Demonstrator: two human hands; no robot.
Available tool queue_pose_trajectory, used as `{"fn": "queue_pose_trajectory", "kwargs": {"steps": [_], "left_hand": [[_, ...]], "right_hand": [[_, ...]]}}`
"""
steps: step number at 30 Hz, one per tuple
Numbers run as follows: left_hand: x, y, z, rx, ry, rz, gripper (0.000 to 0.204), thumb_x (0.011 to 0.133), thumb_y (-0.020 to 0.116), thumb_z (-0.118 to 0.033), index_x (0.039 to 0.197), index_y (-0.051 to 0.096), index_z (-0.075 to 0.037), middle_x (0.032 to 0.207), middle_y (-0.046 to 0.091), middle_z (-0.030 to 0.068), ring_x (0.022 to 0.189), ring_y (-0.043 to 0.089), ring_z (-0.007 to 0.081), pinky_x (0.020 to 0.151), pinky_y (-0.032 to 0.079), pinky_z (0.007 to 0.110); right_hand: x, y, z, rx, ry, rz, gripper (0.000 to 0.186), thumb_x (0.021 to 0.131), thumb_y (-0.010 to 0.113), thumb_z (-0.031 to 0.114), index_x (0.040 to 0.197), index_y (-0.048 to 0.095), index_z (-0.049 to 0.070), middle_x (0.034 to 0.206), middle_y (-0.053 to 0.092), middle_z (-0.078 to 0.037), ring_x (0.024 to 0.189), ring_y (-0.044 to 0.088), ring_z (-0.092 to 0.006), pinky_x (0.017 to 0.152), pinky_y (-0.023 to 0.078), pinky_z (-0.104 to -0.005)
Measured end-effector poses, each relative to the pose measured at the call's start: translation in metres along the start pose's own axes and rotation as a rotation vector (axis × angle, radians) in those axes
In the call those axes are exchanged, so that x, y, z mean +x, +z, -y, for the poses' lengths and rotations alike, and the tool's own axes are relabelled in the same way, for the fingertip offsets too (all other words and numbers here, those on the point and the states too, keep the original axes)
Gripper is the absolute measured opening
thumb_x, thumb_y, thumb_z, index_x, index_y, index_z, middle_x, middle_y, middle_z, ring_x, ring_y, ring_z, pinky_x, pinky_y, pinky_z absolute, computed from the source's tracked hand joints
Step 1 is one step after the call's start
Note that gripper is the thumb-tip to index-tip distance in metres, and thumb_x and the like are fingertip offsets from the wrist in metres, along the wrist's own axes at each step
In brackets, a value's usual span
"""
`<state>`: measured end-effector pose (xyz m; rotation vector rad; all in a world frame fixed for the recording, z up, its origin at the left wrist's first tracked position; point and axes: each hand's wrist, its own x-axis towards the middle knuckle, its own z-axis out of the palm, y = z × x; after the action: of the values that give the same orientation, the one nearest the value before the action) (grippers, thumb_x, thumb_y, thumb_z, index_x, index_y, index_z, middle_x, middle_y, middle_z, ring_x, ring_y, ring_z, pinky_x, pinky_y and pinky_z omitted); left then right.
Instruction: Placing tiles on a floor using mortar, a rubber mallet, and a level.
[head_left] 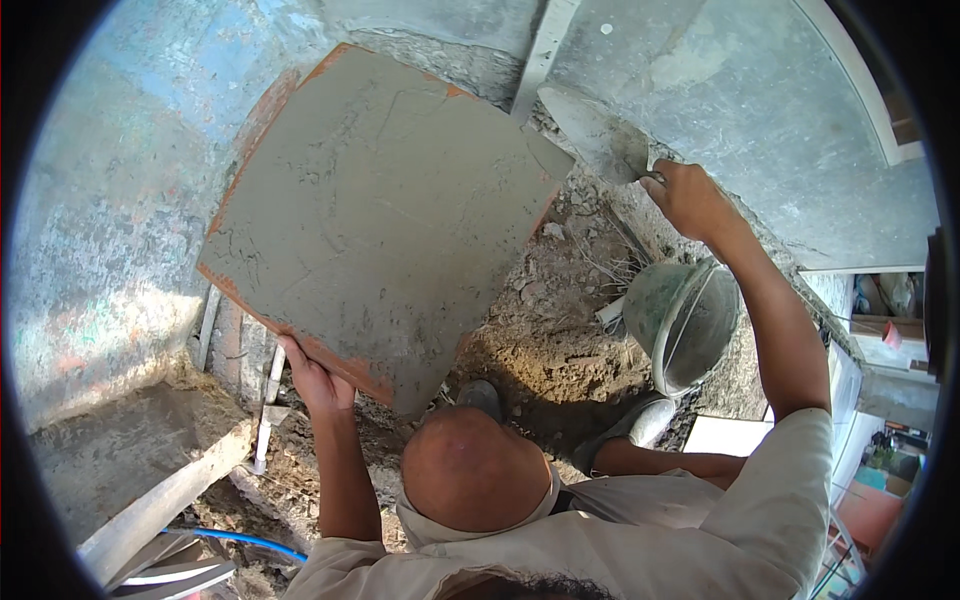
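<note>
A large square tile (370, 210), orange along its bare edges, is spread with smooth grey mortar over nearly its whole upper face. My left hand (322, 384) grips its near edge, fingers mostly hidden beneath. Beyond the tile's right corner, my right hand (688, 200) is closed round the handle of a trowel (592, 130). The trowel's broad blade, smeared with grey, lies close to the far wall and apart from the tile; whether it touches the wall, I cannot tell.
A mortar-stained bucket (645, 318) leans below my right forearm on rubble and soil (570, 350). Worn blue-painted walls (120, 200) rise at left and far side. A white pipe (268, 420), a wooden plank (175, 492) and a blue hose (240, 538) lie at lower left.
</note>
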<state>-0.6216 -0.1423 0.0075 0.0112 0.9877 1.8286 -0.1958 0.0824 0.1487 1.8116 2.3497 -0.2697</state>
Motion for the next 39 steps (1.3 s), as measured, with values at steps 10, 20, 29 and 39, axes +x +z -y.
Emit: {"fn": "queue_pose_trajectory", "kwargs": {"steps": [10,20,29,39], "left_hand": [[0.0,-0.015,0.003,0.058,0.013,-0.076,0.063,0.102,0.036,-0.05,0.143,0.033,-0.001,0.14,0.045,0.0152,0.125,0.048,0.03,0.105,0.042,0.043],[0.007,-0.015,0.006,0.185,0.062,-0.191,0.066,0.102,0.033,-0.053,0.14,0.036,0.001,0.134,0.05,0.0169,0.119,0.053,0.0298,0.1,0.045,0.043],[0.008,-0.006,0.009,0.066,0.081,-0.138,0.065,0.102,0.032,-0.052,0.139,0.037,0.001,0.134,0.05,0.0171,0.119,0.053,0.0294,0.101,0.044,0.043],[0.004,0.016,0.004,0.046,0.03,-0.075,0.069,0.101,0.031,-0.057,0.143,0.037,-0.003,0.138,0.048,0.0141,0.125,0.048,0.0288,0.106,0.039,0.041]], "right_hand": [[0.159,-0.05,0.158,0.226,-0.325,0.057,0.045,0.094,0.056,0.038,0.113,0.063,-0.002,0.085,0.067,-0.022,0.072,0.065,-0.0338,0.069,0.051,-0.0423],[0.244,-0.067,0.212,-0.08,-0.128,0.118,0.039,0.096,0.049,0.027,0.099,0.066,-0.008,0.087,0.068,-0.024,0.072,0.066,-0.0366,0.069,0.053,-0.045],[0.186,-0.062,0.228,0.56,-0.053,0.565,0.031,0.096,0.055,0.032,0.078,0.053,0.006,0.06,0.047,0.001,0.047,0.046,-0.0092,0.042,0.041,-0.0273],[0.098,-0.034,0.341,0.208,-0.326,0.709,0.029,0.096,0.051,0.032,0.1,0.06,0.004,0.07,0.053,-0.003,0.056,0.053,-0.0139,0.054,0.049,-0.0321]]}}
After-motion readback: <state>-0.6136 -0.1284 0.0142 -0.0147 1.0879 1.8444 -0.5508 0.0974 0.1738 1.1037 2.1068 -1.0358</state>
